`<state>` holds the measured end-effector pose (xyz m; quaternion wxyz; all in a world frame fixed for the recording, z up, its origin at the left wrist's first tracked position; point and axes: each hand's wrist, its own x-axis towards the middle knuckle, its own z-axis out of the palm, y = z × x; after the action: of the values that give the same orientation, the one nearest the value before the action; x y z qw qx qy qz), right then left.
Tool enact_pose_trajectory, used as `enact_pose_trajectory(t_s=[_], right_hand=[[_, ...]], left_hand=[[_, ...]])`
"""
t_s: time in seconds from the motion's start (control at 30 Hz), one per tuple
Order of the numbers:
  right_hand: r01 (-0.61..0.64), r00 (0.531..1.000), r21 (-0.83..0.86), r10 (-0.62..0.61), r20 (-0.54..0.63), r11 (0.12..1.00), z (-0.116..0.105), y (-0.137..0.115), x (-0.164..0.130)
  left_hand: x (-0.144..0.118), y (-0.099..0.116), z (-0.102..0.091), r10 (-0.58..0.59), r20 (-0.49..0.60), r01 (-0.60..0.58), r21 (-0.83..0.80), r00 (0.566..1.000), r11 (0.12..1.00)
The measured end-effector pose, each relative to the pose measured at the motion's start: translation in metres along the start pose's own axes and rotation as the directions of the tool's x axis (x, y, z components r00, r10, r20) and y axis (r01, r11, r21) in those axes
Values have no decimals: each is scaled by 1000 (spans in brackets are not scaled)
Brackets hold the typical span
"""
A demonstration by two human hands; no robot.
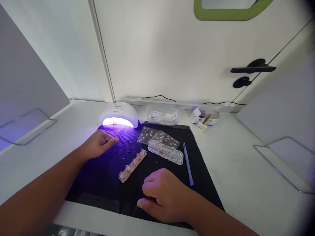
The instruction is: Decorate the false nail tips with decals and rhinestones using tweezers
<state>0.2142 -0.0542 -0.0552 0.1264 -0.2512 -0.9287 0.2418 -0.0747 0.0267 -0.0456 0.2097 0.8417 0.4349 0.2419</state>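
Bare forearms, no sleeves, no jewellery

A mat (103, 177) lay on the tabletop (246, 183), with the lamp (118, 115) at its far left edge and the left hand (99, 144) just before it. The stick (133, 165) lay mid-mat, the tray (166, 152) right of it, the tweezers (188, 164) further right. The right hand (163, 195) rested nearest, perhaps covering something; boxes (204, 117) stood behind the mat.

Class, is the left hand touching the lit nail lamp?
Apart. The head view shows a strip of black mat between the left hand and the nail lamp.
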Motion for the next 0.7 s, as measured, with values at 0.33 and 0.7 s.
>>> enact_pose_trajectory(t_s=[0.33,0.7], right_hand=[[-3,1000,74,5,-19,997,0,0,-1],[-17,999,14,16,48,1000,-4,-3,1]], left_hand=[[1,2,2,-90,-59,87,-40,994,995],[2,1,5,-85,6,85,-8,996,996]])
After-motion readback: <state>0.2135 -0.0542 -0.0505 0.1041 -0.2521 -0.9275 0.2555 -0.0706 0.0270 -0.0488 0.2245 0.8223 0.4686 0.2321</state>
